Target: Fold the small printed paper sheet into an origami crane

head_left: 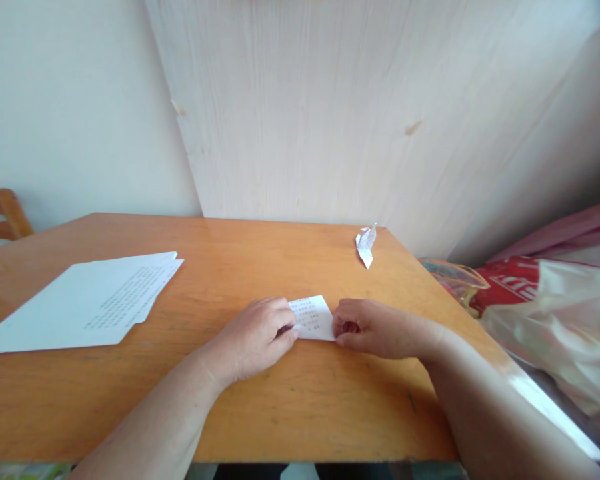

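Note:
A small folded piece of printed white paper (313,317) lies on the orange wooden table (260,407), near its middle. My left hand (255,337) rests on the paper's left edge, its fingers curled and pressing down on it. On the paper's right edge my right hand (375,328) is closed, pinching the lower right corner against the table. Most of the paper shows between the two hands.
A stack of printed white sheets (85,303) lies on the table's left side. A small folded paper figure (366,244) stands near the far right corner. A pale wooden board leans behind the table. Plastic bags (545,307) sit to the right, and a wooden chair (3,213) at far left.

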`<state>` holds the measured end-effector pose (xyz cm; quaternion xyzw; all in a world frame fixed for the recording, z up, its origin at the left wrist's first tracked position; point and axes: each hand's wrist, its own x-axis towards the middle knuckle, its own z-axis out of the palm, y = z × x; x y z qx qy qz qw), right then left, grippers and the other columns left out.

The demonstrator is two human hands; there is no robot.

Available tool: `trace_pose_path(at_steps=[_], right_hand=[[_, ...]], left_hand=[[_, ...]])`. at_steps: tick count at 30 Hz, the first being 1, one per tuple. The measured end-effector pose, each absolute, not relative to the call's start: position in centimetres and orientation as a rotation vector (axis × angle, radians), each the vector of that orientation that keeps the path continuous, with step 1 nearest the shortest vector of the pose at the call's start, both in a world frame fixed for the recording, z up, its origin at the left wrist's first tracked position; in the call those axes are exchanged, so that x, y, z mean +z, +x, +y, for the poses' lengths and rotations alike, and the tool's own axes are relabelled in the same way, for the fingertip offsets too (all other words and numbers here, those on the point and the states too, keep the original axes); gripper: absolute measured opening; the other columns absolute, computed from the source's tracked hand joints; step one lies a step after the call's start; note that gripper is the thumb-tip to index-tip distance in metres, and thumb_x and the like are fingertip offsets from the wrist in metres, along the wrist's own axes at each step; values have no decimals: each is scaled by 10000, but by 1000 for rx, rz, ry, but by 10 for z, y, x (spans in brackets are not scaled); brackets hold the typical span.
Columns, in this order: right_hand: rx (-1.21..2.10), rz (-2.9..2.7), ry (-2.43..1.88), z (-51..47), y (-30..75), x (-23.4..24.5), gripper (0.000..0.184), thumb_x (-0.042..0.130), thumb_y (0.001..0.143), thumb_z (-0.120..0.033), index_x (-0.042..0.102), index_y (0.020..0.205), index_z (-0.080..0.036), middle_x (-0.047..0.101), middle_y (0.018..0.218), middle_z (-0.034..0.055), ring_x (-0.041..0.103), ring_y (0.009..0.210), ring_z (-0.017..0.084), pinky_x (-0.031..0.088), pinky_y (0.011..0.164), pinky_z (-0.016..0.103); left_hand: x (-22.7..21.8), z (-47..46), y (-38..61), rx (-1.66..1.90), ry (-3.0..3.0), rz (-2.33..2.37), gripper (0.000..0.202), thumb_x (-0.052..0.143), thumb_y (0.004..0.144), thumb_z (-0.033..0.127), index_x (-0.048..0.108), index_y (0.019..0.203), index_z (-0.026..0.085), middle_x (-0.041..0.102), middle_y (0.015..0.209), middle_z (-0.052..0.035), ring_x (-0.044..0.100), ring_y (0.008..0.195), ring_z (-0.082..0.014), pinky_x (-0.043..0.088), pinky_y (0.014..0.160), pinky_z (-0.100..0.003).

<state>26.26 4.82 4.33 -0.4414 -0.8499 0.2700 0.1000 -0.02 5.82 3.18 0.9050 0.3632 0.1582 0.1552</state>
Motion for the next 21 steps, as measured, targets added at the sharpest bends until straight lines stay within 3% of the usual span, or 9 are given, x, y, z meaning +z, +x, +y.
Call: trace_pose_path(at_steps=[6,17,21], right_hand=[[890,-2530,-1247,56,267,43,138,555,829,-147,677,821,-212,688,840,19,597,796,183,428,689,284],[1005,-2454,-1375,59,266,44,162,578,874,-306,650,781,-195,613,744,-2,523,674,148,376,584,257],[1072,-2418,-1413,58,265,43,84,618,816,-249,678,839,-196,639,770,-6,543,702,152,390,596,250]], left_hand=[[22,62,1,514,2497,1077,230,504,949,267,578,746,189,552,861,-26,527,791,-167,391,689,-290],[19,68,4,537,2414,1123,268,516,926,288,496,677,193,532,853,-14,506,768,-156,389,684,-287],[19,69,6,515,2394,1157,263,528,913,299,490,674,195,524,837,-8,499,738,-152,369,659,-288]])
